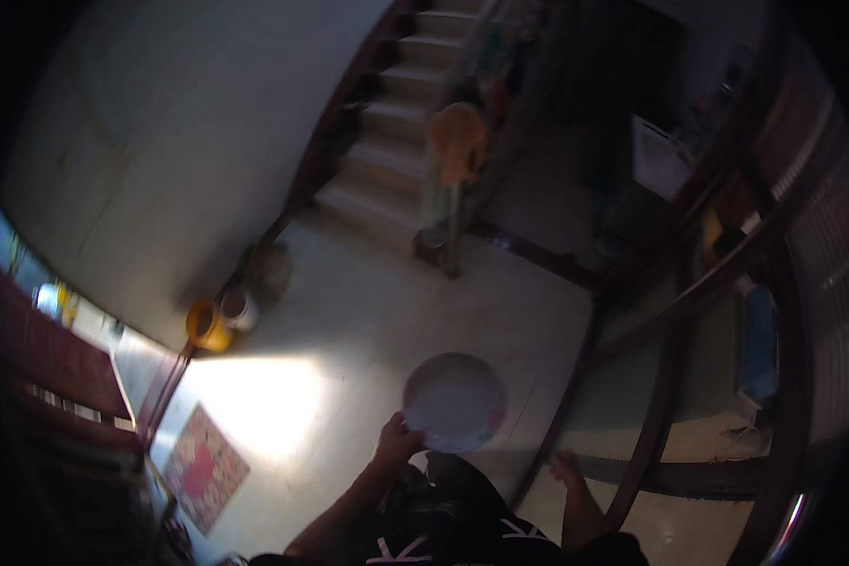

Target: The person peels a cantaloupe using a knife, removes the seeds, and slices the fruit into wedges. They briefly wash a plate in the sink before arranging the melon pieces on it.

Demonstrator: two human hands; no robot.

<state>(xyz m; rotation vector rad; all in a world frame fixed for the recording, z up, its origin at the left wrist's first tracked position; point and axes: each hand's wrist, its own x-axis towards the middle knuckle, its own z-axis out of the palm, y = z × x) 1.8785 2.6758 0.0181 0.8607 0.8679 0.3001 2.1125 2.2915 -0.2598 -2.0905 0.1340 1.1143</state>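
Note:
A round, pale plate (455, 402) with faint pinkish marks near its rim is held out in front of my body. My left hand (397, 442) grips it at the lower left edge. Off to the right, apart from the plate, hangs my right hand (566, 468), close to a dark-framed partition (654, 424). Nothing shows in that hand; blur hides how far its fingers are curled.
A staircase (389, 152) rises ahead, with an orange-brown cloth (458, 138) on its railing post. Along the left wall stand a yellow bucket (216, 332) and a white bucket (239, 310). A patterned mat (205, 470) lies near the doorway, beside a sunlit floor patch (269, 396).

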